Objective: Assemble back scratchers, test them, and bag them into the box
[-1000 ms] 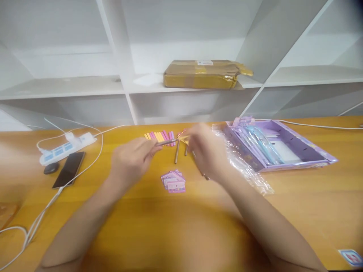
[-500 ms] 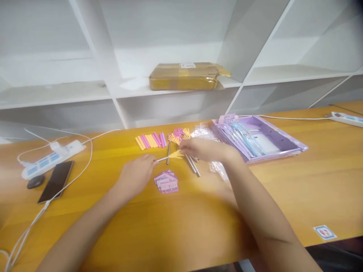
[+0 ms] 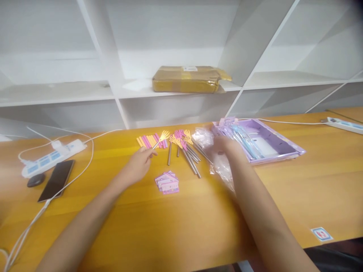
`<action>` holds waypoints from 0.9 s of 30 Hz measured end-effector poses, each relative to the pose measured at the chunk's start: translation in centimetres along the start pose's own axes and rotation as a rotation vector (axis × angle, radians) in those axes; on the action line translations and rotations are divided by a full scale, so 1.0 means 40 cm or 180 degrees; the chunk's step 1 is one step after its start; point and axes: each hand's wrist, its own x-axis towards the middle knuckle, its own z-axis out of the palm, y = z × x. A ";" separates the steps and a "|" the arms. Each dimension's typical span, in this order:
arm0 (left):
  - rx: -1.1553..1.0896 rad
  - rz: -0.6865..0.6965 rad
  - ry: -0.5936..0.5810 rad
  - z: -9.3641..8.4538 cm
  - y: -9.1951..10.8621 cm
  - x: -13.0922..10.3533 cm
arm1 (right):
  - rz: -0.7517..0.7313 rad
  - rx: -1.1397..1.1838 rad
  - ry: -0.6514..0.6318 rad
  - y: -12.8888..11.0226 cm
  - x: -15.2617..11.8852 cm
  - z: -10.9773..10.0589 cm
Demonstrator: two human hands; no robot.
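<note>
My left hand (image 3: pixel 140 163) is closed around the metal rod of a back scratcher (image 3: pixel 163 136) whose yellow hand-shaped head points up and away. To its right lies a pile of back scratchers (image 3: pixel 190 156), pink and yellow heads at the far end and metal rods toward me. My right hand (image 3: pixel 224 145) is over the clear plastic bags (image 3: pixel 222 164) beside that pile; its fingers are blurred and partly hidden. Behind the left hand is a row of yellow, pink and purple sticks (image 3: pixel 146 141). Small printed cards (image 3: pixel 168 183) lie fanned in front.
A purple open box (image 3: pixel 283 152) with packaged blue and purple items stands at the right. On the left are a power strip (image 3: pixel 53 158), a phone (image 3: pixel 56 180), a black mouse-like object (image 3: pixel 36 180) and loose white cables. A taped carton (image 3: pixel 185 80) sits on the shelf.
My right hand has left the yellow scratcher head and moved right to the plastic bags. My left hand has tilted the scratcher upward, keeping hold of its rod.
</note>
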 end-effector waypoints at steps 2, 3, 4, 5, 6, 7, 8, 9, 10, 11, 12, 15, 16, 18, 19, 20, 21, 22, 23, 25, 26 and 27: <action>-0.0305 0.0036 -0.0012 0.010 -0.008 0.012 | 0.0008 -0.0097 -0.0010 0.011 0.012 -0.007; -0.0395 0.0049 -0.0016 0.013 -0.009 0.015 | 0.0008 -0.0137 0.0000 0.020 0.016 -0.012; -0.0451 0.0057 -0.0015 0.014 -0.007 0.016 | 0.0011 -0.0166 0.0010 0.028 0.018 -0.017; -0.0483 0.0064 -0.0013 0.015 -0.004 0.016 | 0.0021 -0.0180 0.0017 0.037 0.017 -0.021; -0.0502 0.0074 -0.0022 0.016 -0.001 0.015 | 0.0046 -0.0179 0.0014 0.044 0.014 -0.024; -0.0518 0.0082 -0.0039 0.017 0.003 0.014 | 0.0082 -0.0167 0.0000 0.050 0.009 -0.026; -0.0529 0.0084 -0.0055 0.018 0.007 0.012 | 0.0126 -0.0145 -0.0025 0.054 0.003 -0.026; -0.0536 0.0080 -0.0068 0.019 0.010 0.011 | 0.0176 -0.0123 -0.0058 0.056 -0.003 -0.026; -0.0542 0.0074 -0.0076 0.021 0.013 0.010 | 0.0219 -0.0100 -0.0091 0.057 -0.009 -0.025; -0.0548 0.0075 -0.0083 0.023 0.016 0.009 | 0.0251 -0.0082 -0.0114 0.057 -0.014 -0.025; -0.0550 0.0081 -0.0093 0.025 0.017 0.007 | 0.0274 -0.0069 -0.0125 0.057 -0.018 -0.025; -0.0533 0.0107 -0.0137 0.029 0.021 0.004 | 0.0306 -0.0040 -0.0112 0.055 -0.022 -0.027; -0.0523 0.0105 -0.0151 0.029 0.021 0.003 | 0.0308 -0.0031 -0.0110 0.054 -0.021 -0.028; -0.0512 0.0090 -0.0171 0.029 0.023 0.001 | 0.0295 -0.0019 -0.0124 0.053 -0.019 -0.027; -0.0512 0.0082 -0.0179 0.029 0.024 0.001 | 0.0283 -0.0021 -0.0130 0.052 -0.018 -0.025; -0.0511 0.0074 -0.0186 0.029 0.025 0.000 | 0.0272 -0.0030 -0.0128 0.051 -0.016 -0.022; -0.0507 0.0070 -0.0191 0.030 0.026 0.000 | 0.0263 -0.0044 -0.0116 0.050 -0.013 -0.020; -0.0500 0.0074 -0.0198 0.031 0.027 0.000 | 0.0256 -0.0058 -0.0102 0.050 -0.010 -0.017; -0.0494 0.0089 -0.0201 0.033 0.027 0.000 | 0.0254 -0.0072 -0.0089 0.052 -0.006 -0.015; -0.0485 0.0137 -0.0195 0.037 0.025 0.000 | 0.0269 -0.0102 -0.0075 0.059 0.004 -0.014; -0.0486 0.0169 -0.0190 0.039 0.024 0.000 | 0.0284 -0.0120 -0.0064 0.066 0.009 -0.016; -0.0489 0.0195 -0.0187 0.040 0.023 0.001 | 0.0306 -0.0144 -0.0038 0.074 0.015 -0.019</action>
